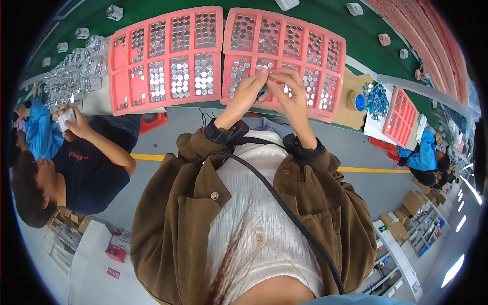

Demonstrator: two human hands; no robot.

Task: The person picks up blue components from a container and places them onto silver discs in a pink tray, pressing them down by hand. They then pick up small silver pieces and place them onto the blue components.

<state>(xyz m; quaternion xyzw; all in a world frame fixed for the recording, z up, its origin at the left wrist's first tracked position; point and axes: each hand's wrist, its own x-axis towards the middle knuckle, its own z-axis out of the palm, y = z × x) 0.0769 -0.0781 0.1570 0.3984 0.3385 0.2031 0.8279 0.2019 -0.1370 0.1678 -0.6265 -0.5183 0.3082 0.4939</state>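
Fingers of our two hands meet in a narrow gap; we cannot tell whether they grip anything at the tips. Beneath spreads a pink tray, mostly between twelve and four o'clock from them. Our left hand comes in from seven o'clock, our right hand from five. Smaller, a blue piece shows between six and seven o'clock, nearer the left; its long axis is hidden. Silver discs lie at nine.
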